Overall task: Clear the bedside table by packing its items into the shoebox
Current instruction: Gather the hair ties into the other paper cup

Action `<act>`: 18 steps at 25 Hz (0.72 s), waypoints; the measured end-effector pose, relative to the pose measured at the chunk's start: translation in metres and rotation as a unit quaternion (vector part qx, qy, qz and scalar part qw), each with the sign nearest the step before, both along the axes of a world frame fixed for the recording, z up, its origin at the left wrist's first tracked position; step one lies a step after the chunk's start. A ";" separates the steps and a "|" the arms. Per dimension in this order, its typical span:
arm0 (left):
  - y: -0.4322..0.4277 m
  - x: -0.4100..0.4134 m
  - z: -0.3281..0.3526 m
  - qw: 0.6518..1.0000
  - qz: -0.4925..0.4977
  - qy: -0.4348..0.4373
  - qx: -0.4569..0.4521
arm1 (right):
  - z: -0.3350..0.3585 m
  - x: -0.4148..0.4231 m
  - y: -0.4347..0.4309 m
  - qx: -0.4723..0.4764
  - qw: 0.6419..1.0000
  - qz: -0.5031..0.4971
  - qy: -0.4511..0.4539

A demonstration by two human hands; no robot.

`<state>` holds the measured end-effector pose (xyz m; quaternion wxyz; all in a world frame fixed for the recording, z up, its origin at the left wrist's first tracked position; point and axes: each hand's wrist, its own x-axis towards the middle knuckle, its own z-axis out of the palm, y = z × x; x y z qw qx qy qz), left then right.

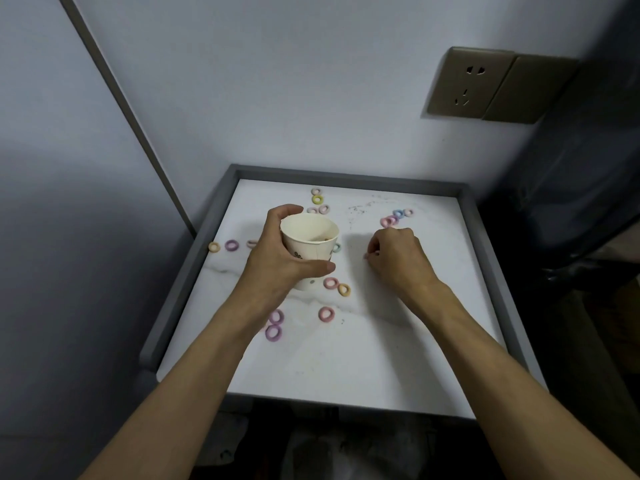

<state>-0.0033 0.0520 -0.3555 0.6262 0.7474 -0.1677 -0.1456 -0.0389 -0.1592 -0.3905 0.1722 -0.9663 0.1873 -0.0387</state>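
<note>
I'm gathering rings: my left grip (pixel 277 259) grasps the cup (pixel 311 242), my right grip (pixel 398 258) pinches a pink ring (pixel 365 256); next, I'd lift it leftward into the cup.

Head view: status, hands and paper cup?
Left hand grips white paper cup. Right hand pinches small pinkish item. Pastel rings scattered over white marble tabletop.
</note>
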 end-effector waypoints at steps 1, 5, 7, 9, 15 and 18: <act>0.000 -0.001 0.000 1.000 -0.001 -0.002 0.003 | 0.003 -0.003 0.002 0.004 1.000 -0.006 0.004; -0.003 -0.003 0.002 0.999 -0.019 -0.030 0.031 | 0.048 -0.010 0.003 0.171 0.975 -0.045 -0.131; -0.006 -0.005 0.003 0.997 -0.037 -0.040 0.046 | 0.076 -0.012 0.013 0.269 0.942 -0.014 -0.199; -0.009 -0.009 0.003 0.997 -0.051 -0.045 0.048 | 0.089 -0.015 0.032 0.305 0.932 0.063 -0.187; -0.011 -0.010 0.001 0.996 -0.056 -0.050 0.053 | 0.085 -0.018 0.040 0.241 0.947 0.110 -0.179; -0.011 -0.009 0.002 0.997 -0.043 -0.044 0.041 | 0.079 -0.020 0.032 0.278 0.946 0.027 -0.165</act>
